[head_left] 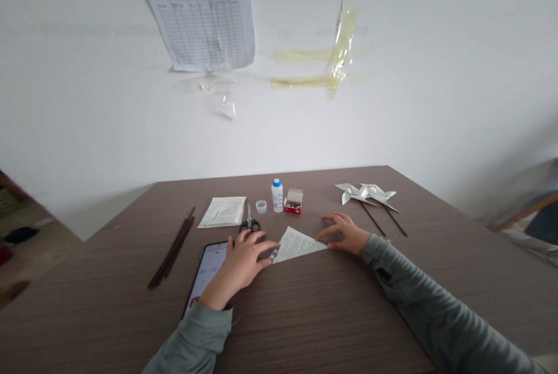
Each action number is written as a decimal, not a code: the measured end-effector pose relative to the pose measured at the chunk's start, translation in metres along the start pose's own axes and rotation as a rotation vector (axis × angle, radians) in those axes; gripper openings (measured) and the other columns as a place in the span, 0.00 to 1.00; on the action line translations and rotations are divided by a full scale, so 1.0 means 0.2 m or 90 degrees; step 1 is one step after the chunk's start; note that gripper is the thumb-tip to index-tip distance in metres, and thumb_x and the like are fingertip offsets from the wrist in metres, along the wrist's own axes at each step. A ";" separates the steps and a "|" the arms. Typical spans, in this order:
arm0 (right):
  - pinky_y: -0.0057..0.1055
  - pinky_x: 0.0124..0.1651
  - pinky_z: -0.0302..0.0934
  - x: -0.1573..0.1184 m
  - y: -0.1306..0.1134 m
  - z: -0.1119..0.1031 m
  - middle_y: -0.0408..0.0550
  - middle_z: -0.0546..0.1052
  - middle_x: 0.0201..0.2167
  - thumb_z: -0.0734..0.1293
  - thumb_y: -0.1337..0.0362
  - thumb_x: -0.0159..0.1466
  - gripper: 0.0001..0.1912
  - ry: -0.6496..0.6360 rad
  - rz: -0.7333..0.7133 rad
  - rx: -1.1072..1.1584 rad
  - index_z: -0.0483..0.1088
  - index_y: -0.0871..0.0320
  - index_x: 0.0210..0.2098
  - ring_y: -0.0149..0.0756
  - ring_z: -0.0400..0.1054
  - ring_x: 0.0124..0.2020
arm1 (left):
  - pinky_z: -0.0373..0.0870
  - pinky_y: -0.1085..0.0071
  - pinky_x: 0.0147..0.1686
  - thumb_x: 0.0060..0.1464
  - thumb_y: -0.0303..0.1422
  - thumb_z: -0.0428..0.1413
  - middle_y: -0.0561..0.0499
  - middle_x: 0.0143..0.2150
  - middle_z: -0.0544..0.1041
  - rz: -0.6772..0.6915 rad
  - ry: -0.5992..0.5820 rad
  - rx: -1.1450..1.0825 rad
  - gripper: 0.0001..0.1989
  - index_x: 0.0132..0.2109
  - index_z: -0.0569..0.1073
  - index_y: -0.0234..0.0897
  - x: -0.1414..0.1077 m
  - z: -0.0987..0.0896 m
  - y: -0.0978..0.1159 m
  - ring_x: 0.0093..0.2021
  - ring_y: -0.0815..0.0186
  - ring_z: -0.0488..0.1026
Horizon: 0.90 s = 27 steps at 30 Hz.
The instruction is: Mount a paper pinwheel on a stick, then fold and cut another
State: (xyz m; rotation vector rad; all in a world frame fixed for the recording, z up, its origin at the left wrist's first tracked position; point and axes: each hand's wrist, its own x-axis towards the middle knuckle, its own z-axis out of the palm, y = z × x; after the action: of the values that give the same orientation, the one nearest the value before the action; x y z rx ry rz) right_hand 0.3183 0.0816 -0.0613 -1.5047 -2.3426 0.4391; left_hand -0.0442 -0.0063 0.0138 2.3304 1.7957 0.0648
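Leftmost on the bench (322,322) lies a bundle of dark sticks (172,252). Next come a phone (211,268), partly beneath the left forearm, and pale folded sheets (223,212) beyond it. The left hand (267,253) is loosely spread, thumb and forefinger at the left corner of a printed paper triangle (299,245); whether they pinch it, I cannot tell. Behind stand scissors (250,224) lying flat, a small translucent cup (261,207), a blue-capped bottle (278,197) and an open red box (293,205). The triangle lies flat between both hands. The right hand (323,242) curves, fingers apart, at its right corner, grip unclear. Farthest right lie two paper pinwheels (366,193) on sticks.
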 end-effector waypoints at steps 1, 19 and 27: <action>0.83 0.86 0.66 0.00 0.01 0.00 0.48 0.87 0.74 0.87 0.74 0.60 0.27 -0.005 -0.002 -0.005 0.99 0.33 0.50 0.76 0.72 0.83 | 0.64 0.17 0.88 0.76 0.28 0.65 0.49 0.89 0.81 -0.003 -0.005 0.002 0.33 0.77 0.89 0.70 0.00 0.00 0.00 0.92 0.33 0.70; 0.69 0.87 0.69 -0.03 -0.22 0.06 0.54 0.88 0.72 0.80 0.57 0.78 0.15 0.027 -0.086 0.082 0.96 0.39 0.61 0.65 0.78 0.79 | 0.69 0.32 0.88 0.78 0.32 0.69 0.40 0.82 0.86 -0.028 0.118 -0.036 0.21 0.71 0.94 0.50 0.05 0.09 0.19 0.87 0.36 0.76; 0.72 0.82 0.72 -0.03 -0.37 0.11 0.54 0.89 0.69 0.85 0.55 0.74 0.10 0.040 -0.050 0.084 0.97 0.41 0.53 0.73 0.75 0.78 | 0.69 0.31 0.88 0.75 0.37 0.74 0.38 0.78 0.88 -0.039 0.132 -0.037 0.15 0.65 0.95 0.49 0.07 0.13 0.26 0.83 0.34 0.78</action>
State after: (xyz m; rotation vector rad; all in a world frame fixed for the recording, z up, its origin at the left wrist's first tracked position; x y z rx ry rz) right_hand 0.2517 0.0453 -0.0498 -1.3423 -2.2692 0.5079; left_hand 0.0125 -0.0081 -0.0033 2.2995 1.9297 0.3579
